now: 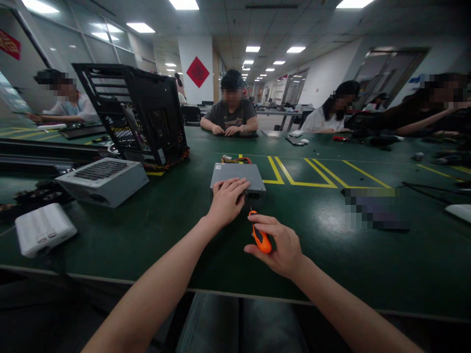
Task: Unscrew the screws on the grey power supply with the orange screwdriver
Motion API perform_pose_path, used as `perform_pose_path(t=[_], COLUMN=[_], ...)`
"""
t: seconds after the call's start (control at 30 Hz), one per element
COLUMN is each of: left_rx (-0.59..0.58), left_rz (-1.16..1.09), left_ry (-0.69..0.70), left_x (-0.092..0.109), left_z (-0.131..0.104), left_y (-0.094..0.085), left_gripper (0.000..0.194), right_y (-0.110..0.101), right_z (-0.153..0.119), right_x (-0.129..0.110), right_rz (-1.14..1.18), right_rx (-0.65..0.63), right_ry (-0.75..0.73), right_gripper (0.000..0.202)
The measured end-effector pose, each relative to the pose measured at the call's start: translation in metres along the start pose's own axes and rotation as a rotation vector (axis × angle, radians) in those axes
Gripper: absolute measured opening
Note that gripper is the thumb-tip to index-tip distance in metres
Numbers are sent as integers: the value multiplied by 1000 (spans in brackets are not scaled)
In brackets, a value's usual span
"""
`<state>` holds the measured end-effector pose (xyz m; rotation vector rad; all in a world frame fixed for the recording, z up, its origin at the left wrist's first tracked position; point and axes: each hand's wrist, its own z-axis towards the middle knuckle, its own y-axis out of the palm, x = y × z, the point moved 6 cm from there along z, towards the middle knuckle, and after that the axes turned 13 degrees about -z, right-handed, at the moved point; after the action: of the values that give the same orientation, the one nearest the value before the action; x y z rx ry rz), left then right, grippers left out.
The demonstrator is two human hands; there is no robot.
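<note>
A grey metal power supply box point(239, 171) rests on the green table in front of me, with coloured cables behind it and a dark socket on its near side. My left hand point(228, 198) lies over its top and near edge, fingers stretched forward. Just to the right and nearer to me, my right hand point(277, 240) holds an orange and black screwdriver point(262, 241) between thumb and fingers. The screwdriver's thin shaft points forward, toward the box's near side; whether its tip touches the box cannot be made out.
A second power supply point(106, 179) and a white device point(44, 229) lie to the left. Behind stands an open black computer case point(147, 113). At the right is a flat dark object point(379, 208), partly blurred. Several people sit around the green table point(312, 260).
</note>
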<state>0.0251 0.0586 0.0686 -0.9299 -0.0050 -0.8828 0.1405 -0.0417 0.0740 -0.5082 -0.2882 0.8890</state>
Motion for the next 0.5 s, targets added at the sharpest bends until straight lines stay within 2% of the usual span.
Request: perform_pose_path(t=[0.07,0.17,0.33,0.5], left_rx=[3,11,19,18], left_rz=[0,-1,2,10], left_ry=[4,18,26,21], left_x=[0,1,1,-1], left_z=[0,0,0,0], left_y=[0,0,0,1], left_gripper=[39,37,37,37], right_y=[1,1,-2,-3], right_z=[-2,-1,2,3], right_x=[1,-2,-9,-5], right_rz=[33,87,-70,-18], right_rx=[-19,-52,-71,6], right_ry=[17,-36,-153,-82], right_gripper=[42,41,32,38])
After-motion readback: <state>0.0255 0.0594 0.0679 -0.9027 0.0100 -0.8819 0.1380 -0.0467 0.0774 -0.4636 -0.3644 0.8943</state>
